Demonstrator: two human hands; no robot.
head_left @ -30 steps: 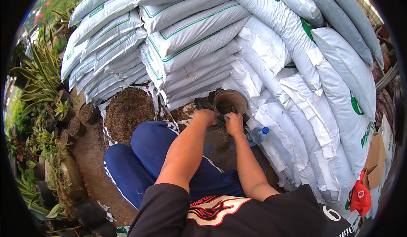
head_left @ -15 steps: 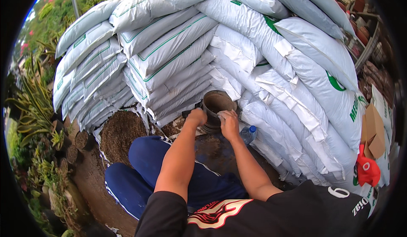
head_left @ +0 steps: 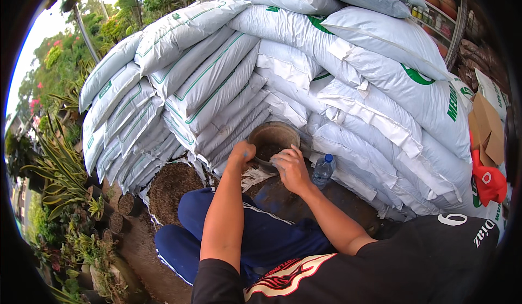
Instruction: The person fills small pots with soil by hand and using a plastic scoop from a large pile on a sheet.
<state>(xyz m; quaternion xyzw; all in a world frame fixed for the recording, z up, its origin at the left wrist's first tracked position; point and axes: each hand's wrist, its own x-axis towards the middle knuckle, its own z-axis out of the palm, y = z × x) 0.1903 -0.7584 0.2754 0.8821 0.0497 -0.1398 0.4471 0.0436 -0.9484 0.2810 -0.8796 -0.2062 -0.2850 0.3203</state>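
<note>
A round grey-brown pot stands tilted toward me in front of the stacked sacks, some dark soil inside it. My left hand is closed at the pot's left edge, its fingertips partly hidden. On the near right of the rim lies my right hand, fingers bent over the edge and gripping it. A clear plastic bottle with a blue cap stands just right of that hand. Left of my knees, an open sack of dark soil mix sits on the ground.
White sacks with green print are piled high ahead and to the right. Potted plants line the left side. At the right are a cardboard box, a red cloth item and a shelf with pots.
The view has shifted, so the surroundings sit differently. The pot's opening shows wider, with soil visible inside. Both hands stay at its edge, the right one now spread further over the near rim.
</note>
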